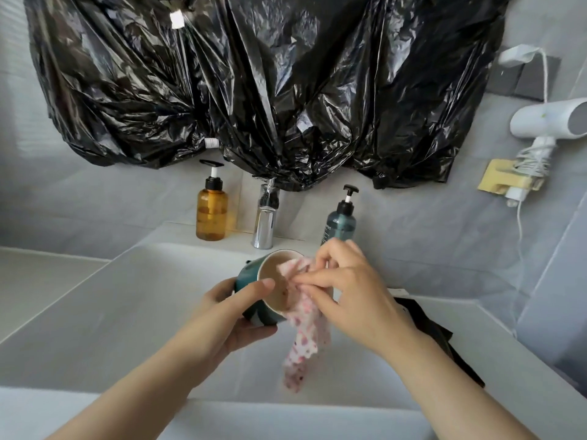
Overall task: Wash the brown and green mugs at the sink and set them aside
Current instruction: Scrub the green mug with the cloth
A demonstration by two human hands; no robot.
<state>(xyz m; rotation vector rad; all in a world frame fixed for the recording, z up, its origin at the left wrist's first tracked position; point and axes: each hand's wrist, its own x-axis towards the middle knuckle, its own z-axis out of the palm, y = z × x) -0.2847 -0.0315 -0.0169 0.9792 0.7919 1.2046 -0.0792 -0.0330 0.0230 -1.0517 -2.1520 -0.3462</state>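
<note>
My left hand (233,308) grips the green mug (251,274) over the white sink (133,306), tilted with its beige inside facing me. My right hand (347,290) pinches a white cloth with pink spots (303,341) and pushes part of it into the mug's mouth. The rest of the cloth hangs down below the mug. No brown mug is in view.
A chrome tap (265,223) stands behind the sink, with an amber pump bottle (211,214) to its left and a teal pump bottle (340,222) to its right. Black plastic sheeting (270,84) covers the wall above. A dark item (438,338) lies on the right counter. A white hair dryer (552,122) hangs at right.
</note>
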